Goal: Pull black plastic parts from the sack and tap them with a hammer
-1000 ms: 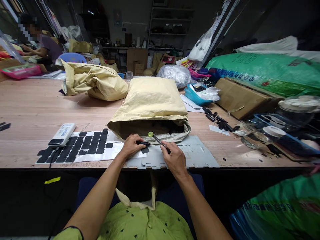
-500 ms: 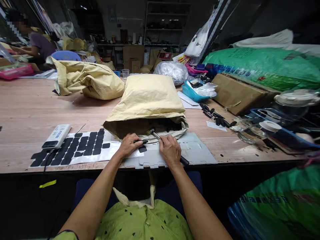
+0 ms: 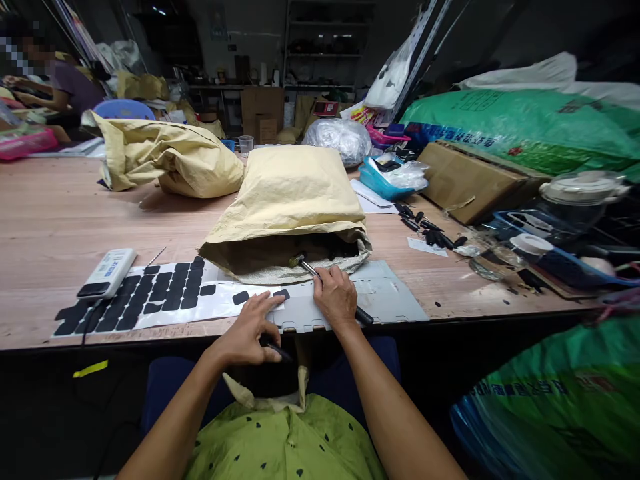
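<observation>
left hand (image 3: 249,331) below table (image 3: 60,220) edge, pinching black piece (image 3: 273,348) | right hand (image 3: 334,298) gripping hammer (image 3: 306,265)

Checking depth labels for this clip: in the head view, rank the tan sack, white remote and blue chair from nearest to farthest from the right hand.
1. Tan sack: just behind the right hand, which grips a small hammer.
2. White remote: off to the left on the table.
3. Blue chair: far back left, beyond it.
</observation>
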Tool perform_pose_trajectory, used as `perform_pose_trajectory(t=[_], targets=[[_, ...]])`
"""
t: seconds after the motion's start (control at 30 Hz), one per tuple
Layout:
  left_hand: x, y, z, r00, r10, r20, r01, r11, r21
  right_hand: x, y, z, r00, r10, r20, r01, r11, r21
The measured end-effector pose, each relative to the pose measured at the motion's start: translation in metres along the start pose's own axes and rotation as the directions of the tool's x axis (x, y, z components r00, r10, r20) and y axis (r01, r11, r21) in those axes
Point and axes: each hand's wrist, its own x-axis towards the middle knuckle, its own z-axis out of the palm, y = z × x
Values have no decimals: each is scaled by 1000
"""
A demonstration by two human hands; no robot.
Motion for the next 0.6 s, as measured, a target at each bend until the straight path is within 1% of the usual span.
perform_pose_trajectory(t=[0.07, 0.1, 0.13, 0.2, 0.27, 0.33, 0.37, 0.4, 0.47, 0.53, 0.6], targets=[[-6, 7, 7, 1000, -25, -17, 26, 999, 46, 0, -1, -1, 1000, 4, 7, -4, 1000, 1], [-5, 10, 8, 999, -30, -35, 31, 999, 43, 0, -1, -1, 1000, 5, 9, -5, 1000, -2], [0, 12, 7, 997, -31, -69, 33, 999, 23, 0, -2, -1, 1000, 4, 10, -4, 1000, -6], [18, 15, -1, 981, -37, -190, 30, 999, -40, 0, -2, -2, 1000, -4, 13, 4, 1000, -17], [48, 15, -15, 936, -74, -344, 37, 993, -112, -1, -2, -2, 1000, -12, 13, 12, 1000, -25], [85, 11, -29, 880, -160, -447, 83, 979, -188, -1, -2, -2, 1000, -17, 11, 17, 1000, -23], [106, 8, -35, 850, -220, -478, 116, 964, -237, -1, -2, -2, 1000, -18, 10, 18, 1000, -19], [126, 4, -40, 828, -288, -481, 169, 946, -275, -1, -2, -2, 1000, -19, 9, 19, 1000, -13], [163, -4, -44, 784, -421, -456, 302, 901, -313, -1, -2, -2, 1000, -20, 10, 20, 1000, -4], [194, -10, -44, 781, -438, -446, 319, 893, -317, 0, -1, -2, 1000, -22, 15, 22, 1000, -3], [216, -14, -42, 799, -401, -448, 279, 907, -315, 1, -1, -2, 999, -26, 19, 26, 1000, -8]])
